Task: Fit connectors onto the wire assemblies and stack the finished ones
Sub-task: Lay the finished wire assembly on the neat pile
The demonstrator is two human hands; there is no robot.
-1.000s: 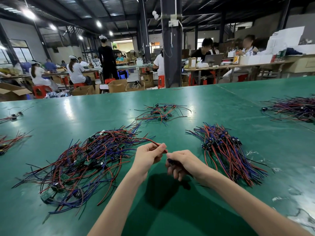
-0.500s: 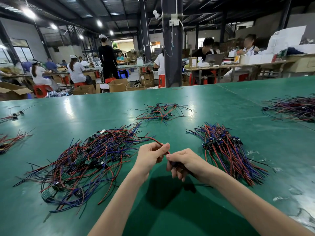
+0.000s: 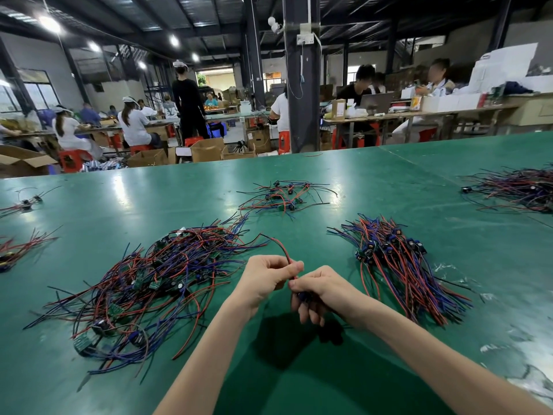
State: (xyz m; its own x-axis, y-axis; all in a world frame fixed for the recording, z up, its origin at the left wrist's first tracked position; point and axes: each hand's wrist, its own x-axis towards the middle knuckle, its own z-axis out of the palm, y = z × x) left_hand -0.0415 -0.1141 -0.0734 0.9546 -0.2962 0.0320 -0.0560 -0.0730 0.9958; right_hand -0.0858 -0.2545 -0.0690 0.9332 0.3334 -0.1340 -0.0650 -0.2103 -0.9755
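Since the earlier frames the gap between the hands has closed. The left hand [image 3: 263, 278] and the right hand [image 3: 321, 290] now meet thumb tip to fingertip above the near middle of the green surface [image 3: 329, 181].

Left grip: thumb and forefinger pinch a thin red-and-black wire [image 3: 279, 245]. The wire arches up and away from the hand toward the left. Whether its far end touches the wires lying there cannot be told.

Right grip: the fingers are curled round a small dark blue connector [image 3: 303, 296], which they largely hide. The connector sits just below the point where the wire enters the hands.

A loose tangle of red, blue and black wire assemblies [image 3: 155, 283] lies left of the hands. An aligned bundle of red and blue wires with dark blue connectors [image 3: 398, 265] lies right of the hands. A small scattered wire group [image 3: 281, 197] lies toward the far edge, and a further wire heap [image 3: 520, 188] lies at the right edge.
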